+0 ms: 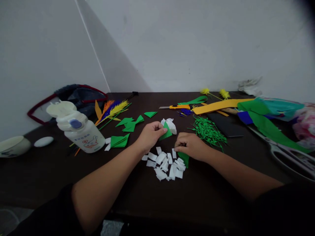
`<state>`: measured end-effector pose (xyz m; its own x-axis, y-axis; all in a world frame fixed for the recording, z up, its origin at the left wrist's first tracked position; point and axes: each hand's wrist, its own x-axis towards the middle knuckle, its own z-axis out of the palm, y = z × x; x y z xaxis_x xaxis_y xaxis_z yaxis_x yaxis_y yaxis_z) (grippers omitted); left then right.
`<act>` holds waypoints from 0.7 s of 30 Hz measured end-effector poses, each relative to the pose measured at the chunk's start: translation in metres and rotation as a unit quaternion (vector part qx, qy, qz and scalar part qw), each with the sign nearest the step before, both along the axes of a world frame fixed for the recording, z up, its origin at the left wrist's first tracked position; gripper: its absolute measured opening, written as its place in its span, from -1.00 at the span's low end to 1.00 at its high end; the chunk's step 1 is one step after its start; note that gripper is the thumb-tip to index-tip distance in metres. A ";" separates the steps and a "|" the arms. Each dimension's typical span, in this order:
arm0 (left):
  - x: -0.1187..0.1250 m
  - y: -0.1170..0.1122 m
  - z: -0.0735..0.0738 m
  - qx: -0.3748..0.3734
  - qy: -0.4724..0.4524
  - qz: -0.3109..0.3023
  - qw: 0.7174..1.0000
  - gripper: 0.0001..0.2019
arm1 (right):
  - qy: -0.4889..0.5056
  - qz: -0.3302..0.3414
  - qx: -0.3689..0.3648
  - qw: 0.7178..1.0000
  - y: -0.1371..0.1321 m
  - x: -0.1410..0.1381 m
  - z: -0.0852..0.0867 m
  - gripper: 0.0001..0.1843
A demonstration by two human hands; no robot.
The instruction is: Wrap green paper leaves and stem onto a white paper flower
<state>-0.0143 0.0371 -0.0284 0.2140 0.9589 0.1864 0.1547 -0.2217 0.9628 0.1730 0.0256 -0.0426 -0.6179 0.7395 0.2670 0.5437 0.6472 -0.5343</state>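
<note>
A slack pinch could, I judged, have let the green piece (168, 132) slip, and a low sweep of my wrist could have scattered the white strips (161, 158) lying loose at lower centre. My left hand (152, 134), angled in from the lower left, pinched that piece mid-frame between thumb and fingers. My right hand (190, 144), right of centre, was curled, palm down; whether it gripped anything, I couldn't tell.

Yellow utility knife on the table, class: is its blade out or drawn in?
Out. On the yellow utility knife, the bare grey blade shows beyond the left end of the handle.
</note>
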 end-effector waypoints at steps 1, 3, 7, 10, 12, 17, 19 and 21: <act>0.000 0.000 0.000 -0.002 0.002 -0.001 1.000 -0.79 | 0.001 0.006 0.001 1.000 0.000 0.000 0.000 -0.93; 0.000 0.001 0.000 -0.005 0.005 0.001 1.000 -0.79 | -0.001 0.009 0.007 1.000 0.000 -0.002 -0.001 -0.88; 0.001 0.000 0.001 -0.008 0.001 0.001 1.000 -0.79 | -0.009 0.018 0.019 1.000 -0.002 -0.005 -0.001 -0.80; 0.002 -0.001 0.001 -0.010 0.000 0.000 1.000 -0.80 | -0.003 0.004 0.005 1.000 -0.005 -0.005 0.001 -0.78; 0.002 -0.001 0.001 -0.012 0.004 0.001 1.000 -0.80 | -0.010 -0.009 -0.010 1.000 -0.006 -0.005 0.000 -0.74; 0.002 0.000 -0.001 -0.012 0.007 0.000 1.000 -0.79 | -0.045 -0.019 -0.035 0.998 -0.004 -0.007 -0.004 -0.72; 0.002 0.000 -0.001 -0.012 0.008 -0.001 1.000 -0.79 | -0.049 -0.020 -0.049 0.997 -0.003 -0.008 -0.004 -0.79; 0.002 0.000 -0.001 -0.016 0.008 -0.002 1.000 -0.78 | -0.058 -0.016 -0.050 0.997 -0.002 -0.009 -0.004 -0.85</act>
